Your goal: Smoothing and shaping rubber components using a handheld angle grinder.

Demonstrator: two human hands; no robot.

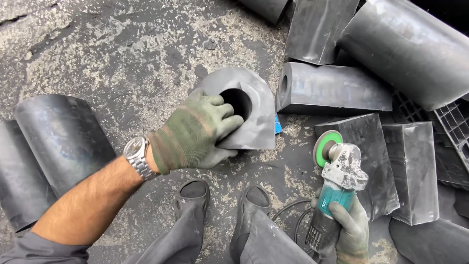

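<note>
Left hand (195,134), in a worn green knit glove, grip clamped on a grey rubber block (244,105): fingers curl over its near edge, fingertips (229,110) at the rim of the round bore. The block is matte, D-shaped in section, flat base and rounded top, with a dark hole through it, and it stands end-up on the floor (122,54) just ahead of the person's shoes (193,193). A steel wristwatch (137,154) sits on the bare left forearm. Right hand (351,227), in a grey-green glove, grip wrapped shut round the teal body of an angle grinder (337,190); its dusty grey gear head points up, and a green-backed disc (325,146) shows edge-on, close to the side of a dark rectangular block (373,156); contact cannot be told. A black cable (293,215) loops from the grinder tail across the floor. The floor is rough grey concrete, blackened and speckled with pale grit. More smooth, dull-sheened rubber pieces lie around: a bored block (332,88) on its side just right of the held one, a big cylinder (410,46) upper right, square-cut blocks (413,168) at right, and curved half-round pieces (53,146) at left. A black plastic grid (454,127) shows at the right edge.
</note>
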